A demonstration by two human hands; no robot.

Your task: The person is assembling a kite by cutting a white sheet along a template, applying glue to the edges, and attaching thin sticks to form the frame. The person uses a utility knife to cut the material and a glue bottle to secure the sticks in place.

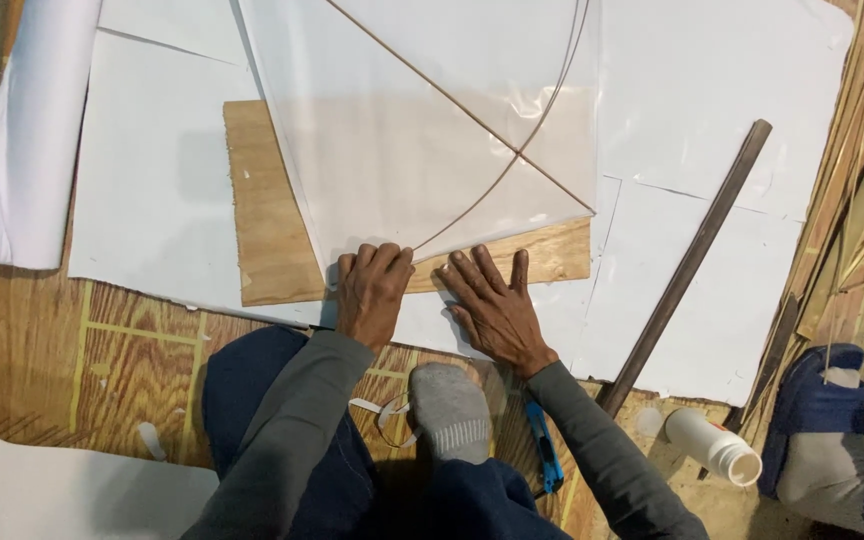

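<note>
Both hands are down at the near corner of a kite (422, 130), a sheet of thin white paper laid over a plywood board (267, 230) on the floor. The left hand (372, 290) has its fingers curled under, knuckles forward, pressing on the paper's lower edge just where the curved bow stick (542, 120) runs down to the corner; whether it pinches anything between fingertip and thumb, I cannot tell. The right hand (492, 305) lies open and flat, fingers spread, palm down on the board and the white sheets (692, 100) just beside that edge, gripping nothing.

The paper looks feather-light and limp, see-through enough that the board's grain shows under it, with wrinkles near the middle. By my reading it would tear or crease easily, so flat palms and light pressure suit it better than a pinch. The straight spine stick (452, 100) crosses the bow and gives the only stiffness; both are slender and probably springy, so the frame, near the crossing, looks like the safest place to lift from, not a loose paper edge.

Around the person: a roll of white paper (27, 130) at far left, a long dark rod (692, 260) lying diagonally to the right, a white bottle (712, 445) on its side, a blue utility knife (544, 445) by the right sleeve, and a grey-socked foot (449, 410) tucked between the arms.
</note>
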